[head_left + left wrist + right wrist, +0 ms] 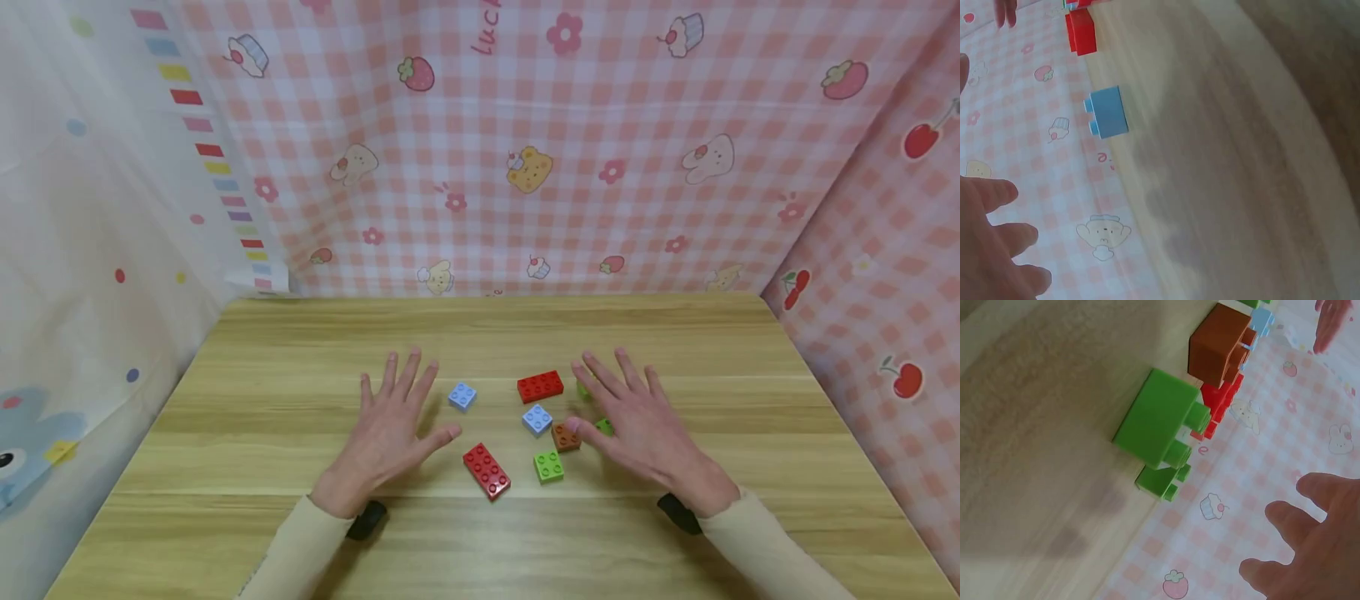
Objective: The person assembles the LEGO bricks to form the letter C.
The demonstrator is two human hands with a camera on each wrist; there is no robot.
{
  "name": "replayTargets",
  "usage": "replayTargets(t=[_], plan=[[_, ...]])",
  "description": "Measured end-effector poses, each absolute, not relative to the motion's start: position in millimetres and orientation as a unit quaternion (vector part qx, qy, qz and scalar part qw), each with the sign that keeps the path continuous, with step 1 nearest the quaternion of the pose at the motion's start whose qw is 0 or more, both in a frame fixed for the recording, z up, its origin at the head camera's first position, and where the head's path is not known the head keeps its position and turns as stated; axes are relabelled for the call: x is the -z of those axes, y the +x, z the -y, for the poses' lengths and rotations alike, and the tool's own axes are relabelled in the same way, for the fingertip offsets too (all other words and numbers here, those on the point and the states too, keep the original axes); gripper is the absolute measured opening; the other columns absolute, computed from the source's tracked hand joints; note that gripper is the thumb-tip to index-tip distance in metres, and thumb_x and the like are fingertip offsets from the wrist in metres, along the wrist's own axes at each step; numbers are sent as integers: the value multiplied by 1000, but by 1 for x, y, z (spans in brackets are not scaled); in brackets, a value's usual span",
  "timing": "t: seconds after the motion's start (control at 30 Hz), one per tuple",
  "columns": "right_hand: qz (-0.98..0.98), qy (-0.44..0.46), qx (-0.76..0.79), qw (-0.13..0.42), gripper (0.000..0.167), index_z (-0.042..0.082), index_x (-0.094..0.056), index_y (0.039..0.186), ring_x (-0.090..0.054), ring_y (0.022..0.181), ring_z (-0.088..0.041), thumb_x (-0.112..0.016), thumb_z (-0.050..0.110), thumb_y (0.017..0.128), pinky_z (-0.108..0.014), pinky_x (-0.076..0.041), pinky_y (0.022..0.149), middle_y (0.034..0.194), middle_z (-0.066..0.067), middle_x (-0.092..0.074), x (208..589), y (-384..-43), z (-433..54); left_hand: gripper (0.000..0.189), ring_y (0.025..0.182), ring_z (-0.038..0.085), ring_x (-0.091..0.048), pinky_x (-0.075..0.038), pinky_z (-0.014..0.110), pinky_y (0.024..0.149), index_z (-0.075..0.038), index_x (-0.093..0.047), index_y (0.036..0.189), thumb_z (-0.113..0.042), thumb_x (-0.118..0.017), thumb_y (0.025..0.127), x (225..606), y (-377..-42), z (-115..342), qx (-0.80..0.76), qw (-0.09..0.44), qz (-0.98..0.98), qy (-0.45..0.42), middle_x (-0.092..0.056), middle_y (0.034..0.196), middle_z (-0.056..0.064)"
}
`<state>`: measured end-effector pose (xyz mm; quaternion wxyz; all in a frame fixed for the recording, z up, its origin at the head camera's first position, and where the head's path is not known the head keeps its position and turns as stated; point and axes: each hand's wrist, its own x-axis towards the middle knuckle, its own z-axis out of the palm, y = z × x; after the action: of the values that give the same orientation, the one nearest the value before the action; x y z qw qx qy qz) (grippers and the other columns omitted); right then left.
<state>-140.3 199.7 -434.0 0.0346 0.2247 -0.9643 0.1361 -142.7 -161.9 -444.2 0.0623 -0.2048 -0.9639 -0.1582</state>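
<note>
Ten fingers [407, 377] splayed; left grip [384, 429], right grip [645, 427] near studded bricks [537, 420].

Glossy plastic bricks [487, 472] (smooth-sided), smooth wood-grain tabletop [525, 550], matt cloth backdrop [480, 125], matt fabric sleeves [298, 546]

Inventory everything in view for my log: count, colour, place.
Eight-stud bricks: 2, red, one toward the front, one farther back
Blue bricks: 2, light blue, one left of centre, one near the middle
Brown brick: 1, brown, just right of the nearer blue one
Green bricks: 3, green, right of centre, two partly hidden in the head view
Tabletop: 1, wood-toned, beneath the bricks
Sleeves: 2, cream, on the forearms
Left hand: 1, bare, spread at left
Right hand: 1, bare, spread at right
</note>
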Motion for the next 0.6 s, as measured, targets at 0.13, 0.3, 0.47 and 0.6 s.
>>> replayTargets(t=[0.13, 0.3, 0.47, 0.6], plan=[[962, 233, -135, 36, 80, 16, -31, 164, -9, 156, -45, -49, 63, 102, -73, -8, 119, 170, -8, -24, 434, -138, -197, 93, 155, 47, -8, -8, 79, 114, -10, -30, 163, -65, -59, 94, 444, -141, 160, 155, 59, 961, -220, -15, 170, 19], [960, 244, -136, 38, 81, 15, -34, 162, -11, 156, -44, -51, 64, 101, -73, -10, 119, 170, -6, -26, 433, -135, -194, 92, 155, 46, -10, -9, 77, 115, -10, -33, 162, -65, -60, 93, 444, -138, 157, 154, 58, 956, -242, -17, 170, 17], [957, 254, -137, 40, 84, 17, -34, 163, -14, 156, -42, -55, 66, 98, -73, -13, 119, 169, -5, -29, 434, -133, -191, 90, 155, 45, -13, -10, 77, 115, -10, -36, 161, -64, -61, 94, 443, -135, 155, 152, 60, 950, -265, -20, 170, 17], [954, 264, -134, 36, 86, 17, -34, 163, -15, 156, -41, -57, 67, 97, -72, -14, 119, 169, -4, -29, 435, -132, -189, 88, 155, 44, -15, -12, 77, 116, -10, -37, 160, -62, -63, 94, 444, -134, 154, 156, 61, 943, -287, -22, 169, 15]])
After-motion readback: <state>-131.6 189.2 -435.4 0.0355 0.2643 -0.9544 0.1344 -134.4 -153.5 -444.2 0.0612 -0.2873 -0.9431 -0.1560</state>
